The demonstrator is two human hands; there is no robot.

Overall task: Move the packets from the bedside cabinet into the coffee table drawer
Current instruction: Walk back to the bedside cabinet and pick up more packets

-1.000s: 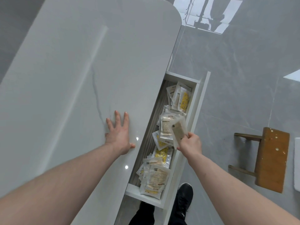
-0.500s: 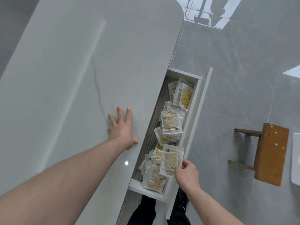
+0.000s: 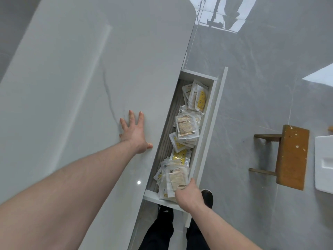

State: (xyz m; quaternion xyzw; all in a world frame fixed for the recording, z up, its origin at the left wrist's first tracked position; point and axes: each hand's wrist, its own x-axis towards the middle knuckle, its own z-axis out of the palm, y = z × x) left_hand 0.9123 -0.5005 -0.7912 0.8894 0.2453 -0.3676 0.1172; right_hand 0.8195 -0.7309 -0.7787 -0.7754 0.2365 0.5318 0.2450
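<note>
1. The left hand (image 3: 134, 134) lies flat on the glossy grey table top (image 3: 81, 87), fingers straight and spread apart, thumb at the table's edge beside the open drawer (image 3: 210, 123).
2. The right hand (image 3: 189, 194) reaches into the near end of the drawer. Its thumb lies along the edge of a pale packet (image 3: 177, 180) just beyond the knuckles; the other fingers are hidden under the hand, so I cannot tell for sure whether they pinch the packet or only rest on it.
3. That packet sits on top of a loose heap of packets (image 3: 164, 177) at the near end of the drawer, right at the fingertips of the right hand.
4. Farther from those fingers, more packets lie along the drawer: a yellow one (image 3: 180, 156) just past the heap, a beige one (image 3: 186, 127) in the middle, and a bunch (image 3: 197, 98) leaning at the far end.
5. The white drawer juts out from under the table top, between the two hands' sides.
6. Well off to the right of the right hand, a wooden stool (image 3: 290, 156) stands on the grey tiled floor (image 3: 252, 69), with a white tray (image 3: 324, 163) beside it at the frame edge.
7. Below the right wrist, a black shoe (image 3: 208, 197) and dark trouser legs (image 3: 162, 231) show.
</note>
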